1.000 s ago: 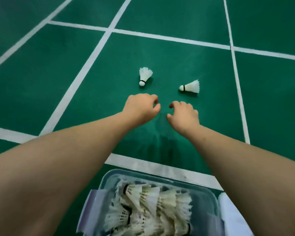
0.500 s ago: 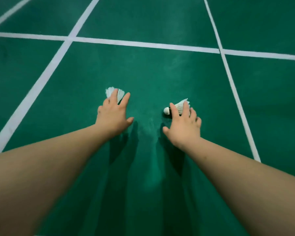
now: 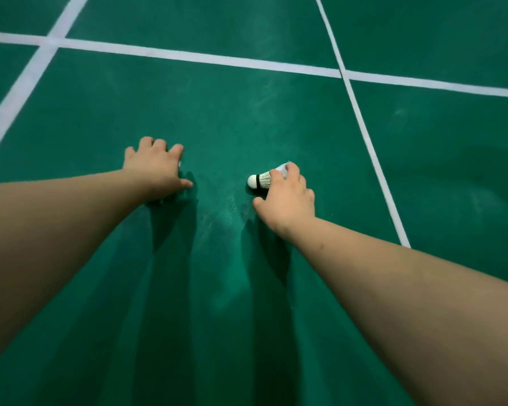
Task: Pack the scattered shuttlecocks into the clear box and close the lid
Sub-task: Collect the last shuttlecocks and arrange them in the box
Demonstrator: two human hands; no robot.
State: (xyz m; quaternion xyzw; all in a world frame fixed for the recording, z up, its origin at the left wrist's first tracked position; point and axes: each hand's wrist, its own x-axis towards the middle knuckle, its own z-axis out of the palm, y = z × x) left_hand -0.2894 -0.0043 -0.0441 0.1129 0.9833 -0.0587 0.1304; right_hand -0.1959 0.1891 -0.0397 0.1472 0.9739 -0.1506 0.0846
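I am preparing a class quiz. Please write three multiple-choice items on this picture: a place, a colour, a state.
1. Where is the visible shuttlecock? A on a white line; B on green floor under the right hand; C in a box.
2. Colour of the band beside its cork? A red; B black; C blue.
3. The right hand's fingers are: A curled over the feathers; B straight, clear of it; C fisted in air.
B, green surrounds it; B, a black ring behind the white cork; A, fingers cover the feather skirt.
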